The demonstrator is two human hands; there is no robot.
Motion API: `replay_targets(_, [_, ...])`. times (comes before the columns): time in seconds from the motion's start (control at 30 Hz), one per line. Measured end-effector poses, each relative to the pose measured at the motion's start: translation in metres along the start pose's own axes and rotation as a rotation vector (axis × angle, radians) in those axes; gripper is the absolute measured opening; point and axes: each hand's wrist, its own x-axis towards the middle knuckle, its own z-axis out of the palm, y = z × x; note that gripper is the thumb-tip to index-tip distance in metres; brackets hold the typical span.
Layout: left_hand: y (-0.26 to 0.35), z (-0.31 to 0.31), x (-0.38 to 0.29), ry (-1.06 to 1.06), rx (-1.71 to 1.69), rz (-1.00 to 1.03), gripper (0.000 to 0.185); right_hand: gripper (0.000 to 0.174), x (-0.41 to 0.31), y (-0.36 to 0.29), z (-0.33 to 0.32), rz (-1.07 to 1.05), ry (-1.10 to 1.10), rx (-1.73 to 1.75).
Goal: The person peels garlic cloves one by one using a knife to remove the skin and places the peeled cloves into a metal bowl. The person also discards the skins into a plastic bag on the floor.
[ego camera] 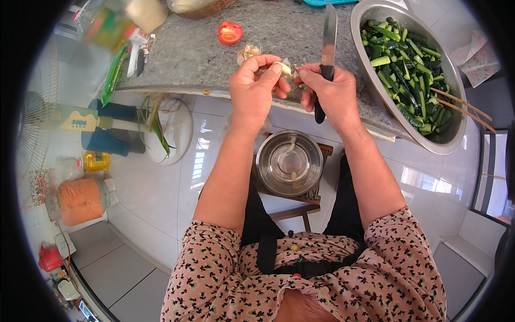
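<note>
Between the thumb and fingers of my left hand is a pale garlic clove. My right hand grips the black handle of a kitchen knife, its blade pointing up and away from me. The right thumb and forefinger are pinched together close to the clove; a bit of skin may be between them, but I cannot tell. Just beyond my left hand, a garlic bulb lies on the grey stone counter. Scraps of papery garlic skin lie behind the fingers, partly hidden.
A cut tomato sits farther back. On the right, a large steel basin holds cut cucumber and chopsticks. Below the counter edge, a steel bowl rests on a wooden stool. A fan stands far left.
</note>
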Motion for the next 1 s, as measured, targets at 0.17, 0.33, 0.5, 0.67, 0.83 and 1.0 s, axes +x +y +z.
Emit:
replay_targets(0.17, [-0.005,0.006,-0.003,0.036,0.190,0.123,0.014,0.014,-0.001,0.000,-0.001,0.014,-0.099,-0.077])
replay_targets(0.33, [-0.008,0.011,-0.005,0.021,0.133,0.129,0.014,0.012,0.002,0.004,-0.002,-0.010,-0.043,-0.038])
replay_targets(0.5, [-0.008,0.009,-0.003,-0.002,-0.153,-0.006,0.011,0.009,0.000,0.000,-0.002,-0.029,-0.013,-0.062])
replay_targets(0.67, [-0.008,0.003,0.000,-0.031,-0.394,-0.202,0.012,0.008,0.000,0.003,-0.004,-0.146,-0.026,-0.145])
replay_targets(0.83, [-0.012,-0.004,0.001,-0.080,-0.405,-0.270,0.017,0.009,-0.003,-0.001,-0.002,-0.149,-0.064,-0.154])
replay_targets(1.0, [0.003,0.003,-0.001,-0.103,-0.242,-0.243,0.021,0.008,-0.005,-0.004,-0.002,-0.167,-0.049,-0.208])
